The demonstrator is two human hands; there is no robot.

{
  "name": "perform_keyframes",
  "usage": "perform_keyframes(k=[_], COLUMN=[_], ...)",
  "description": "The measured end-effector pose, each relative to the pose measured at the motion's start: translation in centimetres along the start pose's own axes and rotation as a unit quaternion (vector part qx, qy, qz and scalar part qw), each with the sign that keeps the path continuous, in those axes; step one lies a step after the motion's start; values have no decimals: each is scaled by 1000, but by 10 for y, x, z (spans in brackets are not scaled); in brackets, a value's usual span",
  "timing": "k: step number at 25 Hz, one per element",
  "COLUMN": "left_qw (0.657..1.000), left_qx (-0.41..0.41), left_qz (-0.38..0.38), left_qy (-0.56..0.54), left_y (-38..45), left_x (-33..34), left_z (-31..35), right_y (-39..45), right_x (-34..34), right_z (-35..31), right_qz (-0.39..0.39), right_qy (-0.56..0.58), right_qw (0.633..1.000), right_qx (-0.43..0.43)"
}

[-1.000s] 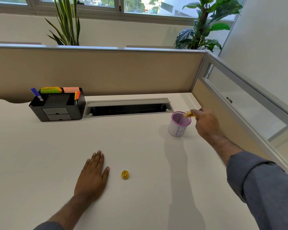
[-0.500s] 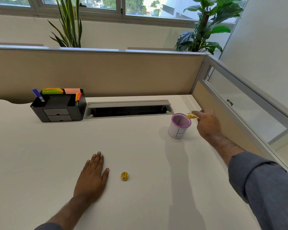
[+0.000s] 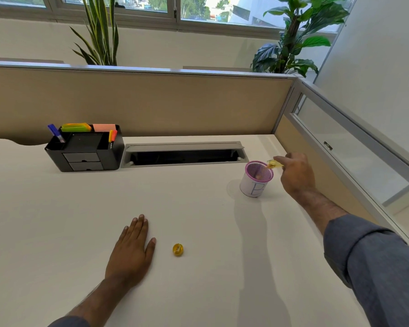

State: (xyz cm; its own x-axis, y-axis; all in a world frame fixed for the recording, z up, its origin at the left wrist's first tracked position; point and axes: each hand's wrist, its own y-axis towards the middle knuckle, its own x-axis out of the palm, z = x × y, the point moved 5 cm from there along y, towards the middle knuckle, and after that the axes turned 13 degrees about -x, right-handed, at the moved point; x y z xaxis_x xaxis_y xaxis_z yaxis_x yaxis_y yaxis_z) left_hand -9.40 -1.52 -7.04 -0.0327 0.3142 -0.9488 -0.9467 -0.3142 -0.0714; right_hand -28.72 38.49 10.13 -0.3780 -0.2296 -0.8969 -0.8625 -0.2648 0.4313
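Observation:
A pink mesh cup (image 3: pixel 255 179) with a white label marked B stands on the white desk (image 3: pixel 198 220) at the right. My right hand (image 3: pixel 295 177) pinches a small yellow object (image 3: pixel 274 164) just over the cup's right rim. A round yellow sharpener (image 3: pixel 178 249) lies on the desk near the middle front. My left hand (image 3: pixel 130 251) lies flat on the desk, fingers straight, a short way left of the sharpener and not touching it.
A black desk organiser (image 3: pixel 85 151) with pens and sticky notes stands at the back left. A cable tray slot (image 3: pixel 184 154) is open behind the cup. Beige partitions (image 3: pixel 151 102) close the back and right sides, with plants behind them.
My right hand with the yellow object stays at the cup's right rim, having drawn back slightly from over the opening. The left hand and sharpener have not moved.

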Motion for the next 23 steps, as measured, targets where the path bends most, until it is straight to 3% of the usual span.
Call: perform_keyframes(k=[13,16,19,23], left_qw=[1000,1000,999,994], left_qx=[-7,-9,-12,44], left_qz=[-4,-10,-9,3], left_qy=[-1,3,-42,-104], left_y=[-1,-1,0,-9], left_x=[0,0,-6,-12], left_z=[1,4,6,27], right_y=[6,4,-4,-13], right_x=[4,15,30,41], right_z=[-12,1,9,-3], right_qz=[-9,19,56,56], right_qy=[-44,98,324,504], right_qw=[997,994,921,817], right_qx=[-70,42,209,273])
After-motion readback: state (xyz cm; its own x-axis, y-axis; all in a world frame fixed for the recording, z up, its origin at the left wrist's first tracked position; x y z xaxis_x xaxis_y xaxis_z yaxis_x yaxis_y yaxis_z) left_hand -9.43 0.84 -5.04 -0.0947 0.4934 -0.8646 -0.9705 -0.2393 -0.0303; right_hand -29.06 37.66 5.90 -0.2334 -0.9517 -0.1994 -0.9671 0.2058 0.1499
